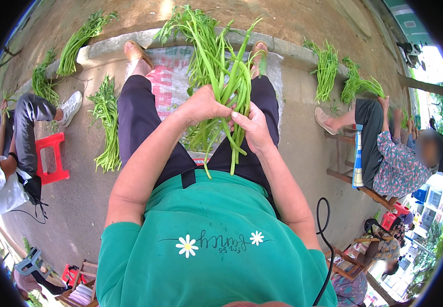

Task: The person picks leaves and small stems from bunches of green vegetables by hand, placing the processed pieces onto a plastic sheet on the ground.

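Note:
Between my knees, a loose bunch of long green leafy-vegetable stalks is in both hands. My left hand closes around stalks from the left, its thumb near the middle of the bunch. From the right, my right hand pinches stalks, its thumb tip close to the left thumb. Some fingers are hidden behind the stems. Cut ends hang down towards my green shirt. Beyond and below the hands, a larger leafy heap lies on a printed woven plastic sheet, with loose leaves and stems nearer my lap.
A concrete kerb runs past my feet. More bundles lie at the left and right. A person in grey trousers sits left near a red plastic stool. Another person, in a patterned shirt, sits right on a wooden bench.

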`<state>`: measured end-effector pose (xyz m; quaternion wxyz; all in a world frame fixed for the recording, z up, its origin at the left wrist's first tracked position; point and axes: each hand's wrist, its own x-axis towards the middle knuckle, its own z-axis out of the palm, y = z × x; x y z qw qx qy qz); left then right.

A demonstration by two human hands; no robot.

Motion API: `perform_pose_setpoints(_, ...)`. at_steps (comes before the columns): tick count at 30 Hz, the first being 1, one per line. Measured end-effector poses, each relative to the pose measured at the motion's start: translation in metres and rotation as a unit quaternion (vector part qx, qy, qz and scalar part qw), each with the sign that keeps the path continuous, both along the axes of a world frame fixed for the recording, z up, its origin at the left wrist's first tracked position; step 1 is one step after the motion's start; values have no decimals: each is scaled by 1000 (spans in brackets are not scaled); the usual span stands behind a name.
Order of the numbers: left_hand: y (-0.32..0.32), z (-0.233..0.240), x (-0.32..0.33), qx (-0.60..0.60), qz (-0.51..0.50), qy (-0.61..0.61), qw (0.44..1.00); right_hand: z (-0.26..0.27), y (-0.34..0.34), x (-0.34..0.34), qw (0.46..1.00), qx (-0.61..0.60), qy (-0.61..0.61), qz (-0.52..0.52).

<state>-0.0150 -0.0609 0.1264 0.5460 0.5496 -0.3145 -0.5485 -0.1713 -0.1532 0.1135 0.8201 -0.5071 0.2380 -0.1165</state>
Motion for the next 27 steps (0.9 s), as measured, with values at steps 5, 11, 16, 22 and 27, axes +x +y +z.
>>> perform_pose_setpoints(5,4,-3,4,-12,-15,91,996,6,0,3,1000,-19,4,-10)
perform_pose_setpoints(11,12,4,13,22,69,53,996,3,-2,-1,999,-22,30,-31)
perform_pose_setpoints(16,9,-2,10,14,74,72,995,6,-2,2,998,11,30,-52)
perform_pose_setpoints(22,1,-4,-5,-4,28,20,999,9,-2,4,999,10,21,-48)
perform_pose_setpoints(27,2,-9,-1,8,-24,94,995,0,-6,-1,998,6,26,-53)
